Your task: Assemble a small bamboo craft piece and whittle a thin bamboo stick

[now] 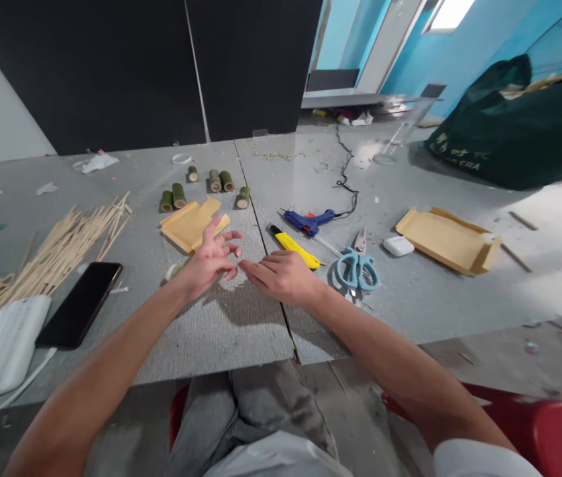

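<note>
My left hand (pixel 211 257) is raised over the near edge area of the grey table, its fingers spread and half curled, with nothing visible in it. Just to its right, my right hand (pixel 281 275) hovers palm down, fingers stretched towards the left fingertips; no object shows in it. Behind the left hand lies a folded brown cardboard piece (pixel 186 225), partly covered by the fingers. A small round piece (pixel 174 270) is half hidden by the left wrist. Beyond the right hand lie a yellow utility knife (pixel 293 246) and a blue glue gun (pixel 310 220).
Light-blue scissors (pixel 357 265), a white earbud case (pixel 398 246) and a cardboard tray (pixel 447 238) lie to the right. Several short bamboo pieces (pixel 215 180) stand behind. Thin wooden sticks (pixel 69 245), a phone (pixel 82 305) and a power bank (pixel 7 348) occupy the left.
</note>
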`<state>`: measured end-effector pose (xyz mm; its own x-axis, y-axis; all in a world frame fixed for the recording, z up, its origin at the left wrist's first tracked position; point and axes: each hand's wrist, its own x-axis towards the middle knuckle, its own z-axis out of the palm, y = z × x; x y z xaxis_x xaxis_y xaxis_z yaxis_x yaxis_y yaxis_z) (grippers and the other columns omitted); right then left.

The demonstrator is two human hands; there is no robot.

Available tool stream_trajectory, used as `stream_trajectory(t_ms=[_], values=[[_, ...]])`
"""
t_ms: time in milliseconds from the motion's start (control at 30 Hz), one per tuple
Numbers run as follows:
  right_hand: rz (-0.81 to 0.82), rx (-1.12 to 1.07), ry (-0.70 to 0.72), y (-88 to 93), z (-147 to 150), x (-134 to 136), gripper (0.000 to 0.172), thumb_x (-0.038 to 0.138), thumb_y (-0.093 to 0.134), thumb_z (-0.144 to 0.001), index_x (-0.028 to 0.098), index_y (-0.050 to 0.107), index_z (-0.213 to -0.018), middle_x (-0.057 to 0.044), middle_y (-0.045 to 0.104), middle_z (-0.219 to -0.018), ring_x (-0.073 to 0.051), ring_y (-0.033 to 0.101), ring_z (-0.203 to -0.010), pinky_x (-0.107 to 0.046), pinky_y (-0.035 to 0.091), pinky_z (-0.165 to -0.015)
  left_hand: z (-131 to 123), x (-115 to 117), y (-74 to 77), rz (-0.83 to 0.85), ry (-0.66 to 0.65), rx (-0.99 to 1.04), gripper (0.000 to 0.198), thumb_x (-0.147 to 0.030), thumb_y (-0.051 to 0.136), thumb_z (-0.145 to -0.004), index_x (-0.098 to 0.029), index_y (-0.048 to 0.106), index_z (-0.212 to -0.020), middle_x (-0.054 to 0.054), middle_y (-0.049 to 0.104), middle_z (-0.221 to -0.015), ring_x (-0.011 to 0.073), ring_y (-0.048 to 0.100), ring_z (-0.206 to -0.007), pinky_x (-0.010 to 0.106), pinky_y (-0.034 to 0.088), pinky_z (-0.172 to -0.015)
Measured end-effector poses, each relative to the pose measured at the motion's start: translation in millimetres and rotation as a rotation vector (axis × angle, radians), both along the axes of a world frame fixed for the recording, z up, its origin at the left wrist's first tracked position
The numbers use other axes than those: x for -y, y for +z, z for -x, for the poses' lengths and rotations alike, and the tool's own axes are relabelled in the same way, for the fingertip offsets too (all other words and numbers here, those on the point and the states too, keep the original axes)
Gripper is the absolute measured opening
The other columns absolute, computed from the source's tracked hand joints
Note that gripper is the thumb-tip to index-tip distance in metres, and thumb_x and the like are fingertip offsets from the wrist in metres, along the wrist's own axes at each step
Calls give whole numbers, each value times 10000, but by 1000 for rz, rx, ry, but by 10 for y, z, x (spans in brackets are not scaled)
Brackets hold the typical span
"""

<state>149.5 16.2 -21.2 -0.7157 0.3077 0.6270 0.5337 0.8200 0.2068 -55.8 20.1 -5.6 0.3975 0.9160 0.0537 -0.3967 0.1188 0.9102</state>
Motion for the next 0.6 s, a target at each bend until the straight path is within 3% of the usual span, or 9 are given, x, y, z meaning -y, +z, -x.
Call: stream_trajectory(t_ms=[233,367,600], values=[[375,-205,-10,-71,38,-28,271,276,487,-1021,158,731,-1048,21,646,-576,-85,546,-497,-233,327,-524,-11,17,69,2,30,-11,1124,67,600,-625,-459,198,-1534,59,471,-1232,126,532,-856,146,362,-467],[475,-273,30,-68,52,-24,263,276,510,-1002,152,740,-1035,36,602,-540,-73,527,-482,-212,349,-532,-18,12,98,-15,71,-38,1116,53,616,-624,-450,201,-1530,60,471,-1217,130,520,-848,146,363,-458],[680,-408,65,53,91,35,248,301,552,-975,139,741,-973,90,450,-485,-52,348,-430,-202,306,-490,-12,-20,54,-89,90,-74,1136,54,638,-617,-459,196,-1530,54,466,-1220,127,513,-848,149,373,-463]])
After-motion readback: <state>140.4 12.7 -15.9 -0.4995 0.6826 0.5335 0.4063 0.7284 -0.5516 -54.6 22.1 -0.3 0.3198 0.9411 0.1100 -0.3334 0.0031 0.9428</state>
